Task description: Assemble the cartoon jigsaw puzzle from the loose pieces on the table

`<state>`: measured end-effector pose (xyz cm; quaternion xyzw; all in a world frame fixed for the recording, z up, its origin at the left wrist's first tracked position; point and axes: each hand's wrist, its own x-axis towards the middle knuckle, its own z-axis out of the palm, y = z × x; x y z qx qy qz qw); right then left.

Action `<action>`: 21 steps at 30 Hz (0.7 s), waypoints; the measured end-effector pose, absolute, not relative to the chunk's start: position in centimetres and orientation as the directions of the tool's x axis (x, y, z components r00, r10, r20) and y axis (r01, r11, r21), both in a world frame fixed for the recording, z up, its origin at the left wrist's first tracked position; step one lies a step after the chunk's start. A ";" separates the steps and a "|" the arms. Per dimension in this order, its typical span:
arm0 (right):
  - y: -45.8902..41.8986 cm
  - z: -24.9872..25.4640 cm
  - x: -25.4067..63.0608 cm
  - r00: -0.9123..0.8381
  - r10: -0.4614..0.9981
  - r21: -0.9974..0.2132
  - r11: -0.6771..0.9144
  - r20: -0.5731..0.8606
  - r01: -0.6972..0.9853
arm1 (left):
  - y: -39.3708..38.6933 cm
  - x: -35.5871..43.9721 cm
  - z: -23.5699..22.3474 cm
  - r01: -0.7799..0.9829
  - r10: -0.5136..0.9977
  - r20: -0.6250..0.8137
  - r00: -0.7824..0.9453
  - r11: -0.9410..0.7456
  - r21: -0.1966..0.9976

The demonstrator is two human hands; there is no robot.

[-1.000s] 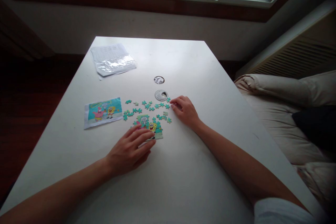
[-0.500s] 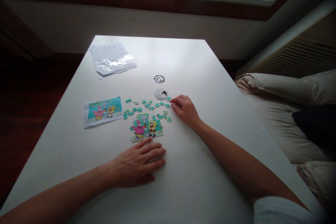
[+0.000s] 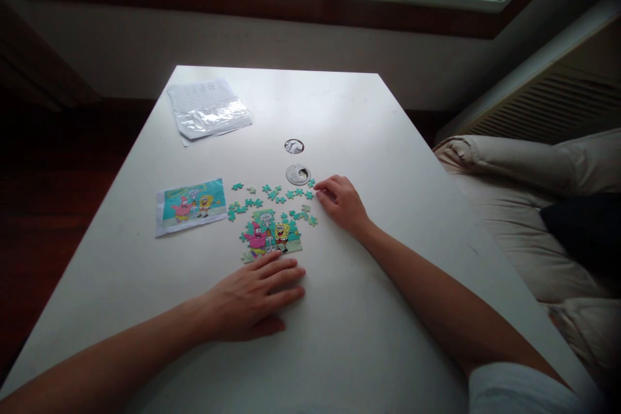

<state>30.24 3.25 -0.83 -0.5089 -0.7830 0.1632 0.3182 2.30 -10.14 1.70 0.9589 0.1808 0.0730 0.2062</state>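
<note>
Left hand [image 3: 250,301] drawn back to jigsaw [image 3: 258,235] edge, released; right hand [image 3: 342,206] curled, hold unclear; likely pause, loose pieces [image 3: 309,195] wanting fingertip pinch

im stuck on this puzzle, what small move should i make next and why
I'd probably use the right hand to pick up the nearby loose piece and try it along the top of the joined part: that edge looks jagged and unfinished, and both look teal there.
</note>
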 end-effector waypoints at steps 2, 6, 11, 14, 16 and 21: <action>3.2 -0.8 30.3 -0.280 0.901 -0.579 0.429 0.332 0.694 | -10.1 2.3 1.8 0.315 0.382 0.070 0.922 -0.841 0.439; 3.2 -0.9 30.3 -0.276 0.902 -0.575 0.425 0.331 0.700 | -10.0 2.3 1.9 0.310 0.389 0.080 0.918 -0.828 0.467; 3.3 -0.9 30.3 -0.278 0.902 -0.576 0.427 0.331 0.697 | -9.9 2.3 1.8 0.307 0.396 0.096 0.913 -0.824 0.476; 3.3 -0.9 30.3 -0.279 0.901 -0.575 0.428 0.332 0.698 | -9.9 2.3 1.7 0.310 0.397 0.096 0.913 -0.828 0.468; 3.3 -0.9 30.3 -0.280 0.901 -0.577 0.429 0.332 0.695 | -9.9 2.3 1.7 0.316 0.397 0.088 0.914 -0.829 0.461; 3.3 -1.0 30.3 -0.277 0.900 -0.580 0.429 0.335 0.692 | -10.0 2.3 1.6 0.321 0.401 0.088 0.912 -0.829 0.457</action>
